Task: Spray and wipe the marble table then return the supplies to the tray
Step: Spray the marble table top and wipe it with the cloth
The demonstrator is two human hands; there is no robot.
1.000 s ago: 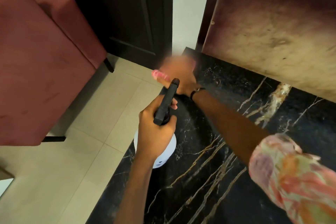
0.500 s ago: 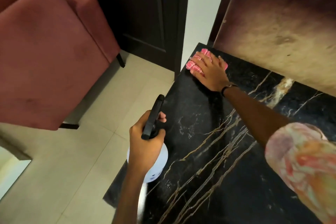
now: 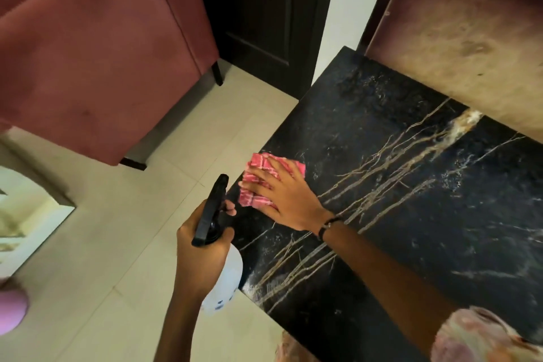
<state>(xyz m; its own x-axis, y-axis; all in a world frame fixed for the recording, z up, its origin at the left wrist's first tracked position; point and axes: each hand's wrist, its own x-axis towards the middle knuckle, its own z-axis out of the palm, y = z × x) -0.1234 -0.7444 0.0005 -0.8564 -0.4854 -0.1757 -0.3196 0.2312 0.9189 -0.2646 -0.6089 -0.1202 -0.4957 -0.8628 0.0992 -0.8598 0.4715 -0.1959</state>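
the right hand (image 3: pixel 289 200) is lying flat w/ fingers spread, pressing a folded pink checked cloth (image 3: pixel 266 178) onto the black marble table w/ gold lines (image 3: pixel 411 200), near its left edge. the left hand (image 3: pixel 199 256) is squeezing tight round a white plastic spray bottle w/ a black top (image 3: pixel 226 279), held just beside the table edge.

Dim, warm indoor light; faint sheen on glossy black gold-veined marble bench (image 3: pixel 411 185); wide-angle edges bent, soft, corners blurred.
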